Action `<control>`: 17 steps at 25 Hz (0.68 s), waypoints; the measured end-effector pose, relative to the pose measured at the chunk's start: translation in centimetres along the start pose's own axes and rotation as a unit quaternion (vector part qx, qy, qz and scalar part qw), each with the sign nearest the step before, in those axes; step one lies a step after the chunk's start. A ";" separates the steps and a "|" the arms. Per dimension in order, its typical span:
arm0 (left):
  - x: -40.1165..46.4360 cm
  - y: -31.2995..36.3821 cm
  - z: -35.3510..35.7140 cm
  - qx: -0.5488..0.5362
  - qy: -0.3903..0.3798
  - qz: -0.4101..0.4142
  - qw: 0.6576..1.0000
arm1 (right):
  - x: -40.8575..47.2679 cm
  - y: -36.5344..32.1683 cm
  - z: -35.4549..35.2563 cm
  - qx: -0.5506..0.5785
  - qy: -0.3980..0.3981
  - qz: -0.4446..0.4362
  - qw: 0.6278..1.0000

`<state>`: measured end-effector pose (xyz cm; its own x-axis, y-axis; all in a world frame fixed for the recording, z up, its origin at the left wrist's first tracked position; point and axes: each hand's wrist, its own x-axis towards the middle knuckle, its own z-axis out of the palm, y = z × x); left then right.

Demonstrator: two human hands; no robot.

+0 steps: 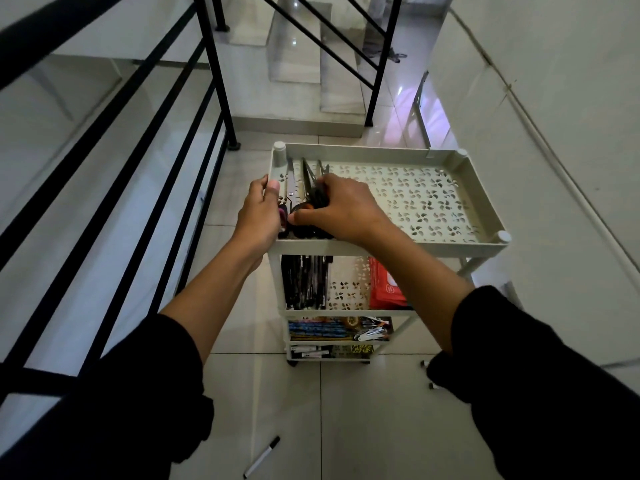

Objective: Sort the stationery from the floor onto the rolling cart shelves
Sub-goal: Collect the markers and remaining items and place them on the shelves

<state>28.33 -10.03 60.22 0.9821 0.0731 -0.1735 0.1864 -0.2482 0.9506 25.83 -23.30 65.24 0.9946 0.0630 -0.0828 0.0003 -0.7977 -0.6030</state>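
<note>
Right hand (341, 206) curled on scissors (313, 188), left hand (261, 209) gripping top shelf (485, 188) edge

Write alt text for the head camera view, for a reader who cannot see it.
Both hands reach onto the top shelf of a pale rolling cart: the right hand grips scissors at its left end, the left hand holds the shelf's edge. Lower shelves hold pens and packets; a marker lies on the tiled floor.

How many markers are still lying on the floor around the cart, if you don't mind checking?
3 visible: one marker on the tiles near the left sleeve, and two marker ends peeking out beside the right sleeve. The sleeves may hide more.
</note>
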 end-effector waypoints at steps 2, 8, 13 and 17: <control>-0.2 0.1 0.0 -0.003 -0.007 0.000 1.000 | 0.2 0.2 0.1 0.015 -0.003 0.003 1.000; 0.0 -0.2 0.0 -0.029 -0.008 0.002 1.000 | 1.0 -0.2 0.1 -0.023 0.031 -0.006 0.999; 0.2 -0.7 -0.4 -0.089 -0.027 -0.007 0.996 | 1.1 -1.8 2.6 -0.065 0.045 -0.053 0.995; -0.1 -0.2 -0.1 -0.124 -0.027 -0.017 0.992 | 0.1 -1.1 2.1 0.101 0.047 -0.027 0.993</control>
<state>28.14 -9.87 60.08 0.9766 0.0245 -0.2138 0.2139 -0.0017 0.9768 25.72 -21.19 64.22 0.9990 0.0383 0.0230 0.0426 -0.6574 -0.7523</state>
